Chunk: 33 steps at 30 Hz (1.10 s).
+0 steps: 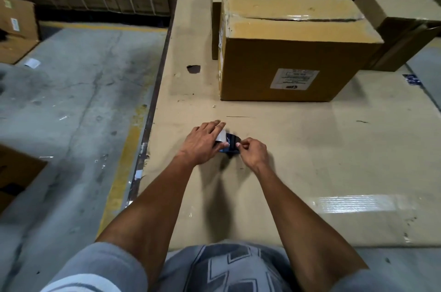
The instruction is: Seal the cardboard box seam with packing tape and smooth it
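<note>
Head view: left hand [202, 141] lies over a dark blue tape dispenser [230, 145], fingers half-extended and steadying it on the cardboard-covered desk [310, 148], while the right hand [254, 152] is pinched closed at the tape end, likely picking it free. One target cardboard box [293, 53] sits well apart further up the desk; its top seam [298, 18] shows glossy tape but gapes, so sealing and smoothing look not yet started. Count: one dispenser, two hands, one nearby box, several more boxes behind.

Grey short sleeves [107, 265], grey patterned shirt front [226, 268], bare forearms.
</note>
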Tool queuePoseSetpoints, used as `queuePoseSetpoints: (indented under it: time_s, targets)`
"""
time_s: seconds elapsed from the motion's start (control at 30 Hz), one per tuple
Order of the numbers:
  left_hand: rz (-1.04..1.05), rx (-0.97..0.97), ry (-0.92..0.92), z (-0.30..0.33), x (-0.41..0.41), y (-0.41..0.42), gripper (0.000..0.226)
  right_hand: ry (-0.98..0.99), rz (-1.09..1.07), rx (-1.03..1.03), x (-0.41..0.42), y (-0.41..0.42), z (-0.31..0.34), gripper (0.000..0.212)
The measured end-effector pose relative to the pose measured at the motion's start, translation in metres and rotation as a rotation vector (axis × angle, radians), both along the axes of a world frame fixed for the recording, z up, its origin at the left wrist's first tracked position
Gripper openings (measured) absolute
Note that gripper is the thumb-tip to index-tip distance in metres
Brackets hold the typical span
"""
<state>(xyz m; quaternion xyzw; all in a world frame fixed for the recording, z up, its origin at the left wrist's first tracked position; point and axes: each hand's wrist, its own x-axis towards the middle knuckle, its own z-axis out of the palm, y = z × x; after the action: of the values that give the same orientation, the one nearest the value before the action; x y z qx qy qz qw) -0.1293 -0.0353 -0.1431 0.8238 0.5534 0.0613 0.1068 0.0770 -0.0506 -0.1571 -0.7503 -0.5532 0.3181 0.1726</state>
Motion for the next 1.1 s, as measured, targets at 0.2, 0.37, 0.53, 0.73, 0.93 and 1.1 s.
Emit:
queuePoseSetpoints:
  time_s: [0.2, 0.37, 0.53, 0.73, 0.93, 1.1]
  targets:
    - [0.028, -0.075, -0.001, 0.005, 0.003, -0.003, 0.076, 0.069, -0.064, -0.040, -0.001, 0.006, -0.001, 0.012]
    - [0.044, -0.087, -0.001, 0.007, 0.006, -0.006, 0.075, 0.152, -0.111, -0.035, -0.001, 0.007, 0.002, 0.005]
    - [0.043, -0.069, -0.014, 0.006, 0.007, -0.008, 0.074, 0.308, -0.243, -0.045, -0.003, 0.008, 0.000, 0.012]
    - [0.038, -0.062, -0.006, 0.003, 0.008, -0.006, 0.074, 0.337, -0.229, -0.049, -0.002, 0.012, 0.000, 0.011]
    - [0.018, 0.016, 0.029, 0.002, 0.014, -0.010, 0.073, 0.342, -0.304, -0.088, -0.003, 0.016, -0.004, 0.017]
    - [0.104, -0.062, -0.021, -0.007, 0.020, -0.012, 0.073, 0.371, -0.349, -0.129, -0.004, 0.022, -0.012, 0.020]
